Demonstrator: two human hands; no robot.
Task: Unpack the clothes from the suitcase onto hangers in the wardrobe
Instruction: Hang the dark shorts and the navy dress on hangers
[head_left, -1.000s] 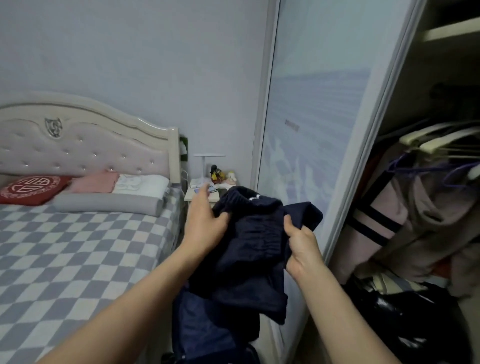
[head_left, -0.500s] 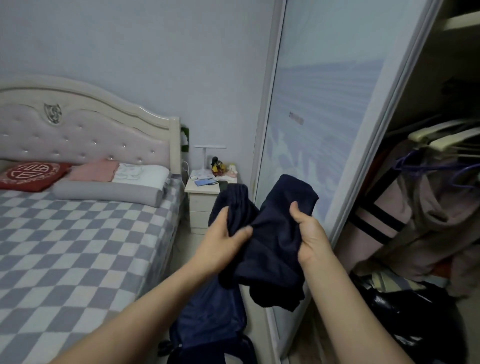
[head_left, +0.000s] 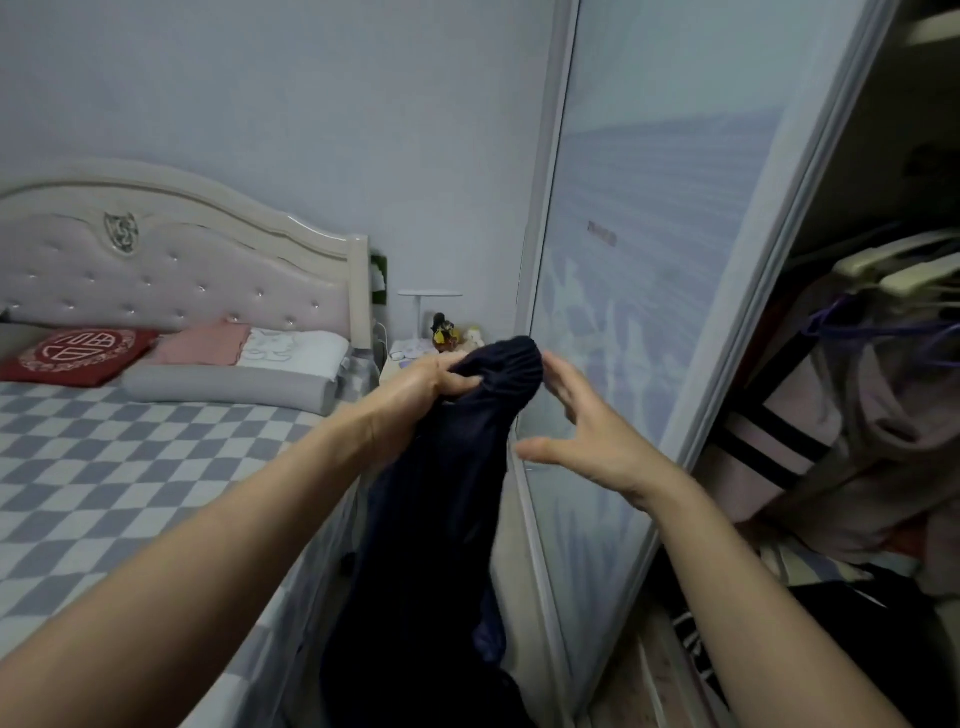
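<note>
Navy garment (head_left: 441, 499) was bunched in my left hand (head_left: 415, 389), fingers curled tight round its top edge, rest hanging straight down btwn my arms. My right hand (head_left: 582, 431) had let go half a sec earlier: it sat spread wide just beside the cloth, thumb out, holding nothing. Before that both hands had the fabric gathered up; now it dropped long, so prob I was shaking it out to find the waistband/shoulders. Wardrobe (head_left: 883, 364) stood open at my right w/ hangers (head_left: 904, 270) on the rail, some already carrying clothes, sliding door (head_left: 665, 312) pushed across in front of me. Bed (head_left: 104, 467) lay at left, nightstand (head_left: 400, 358) behind my left hand. Suitcase wasn't in view. Judging by this, garment was out of the case but not on a hanger yet; next I'd need the right hand to fetch a free hanger or re-grab the cloth.
</note>
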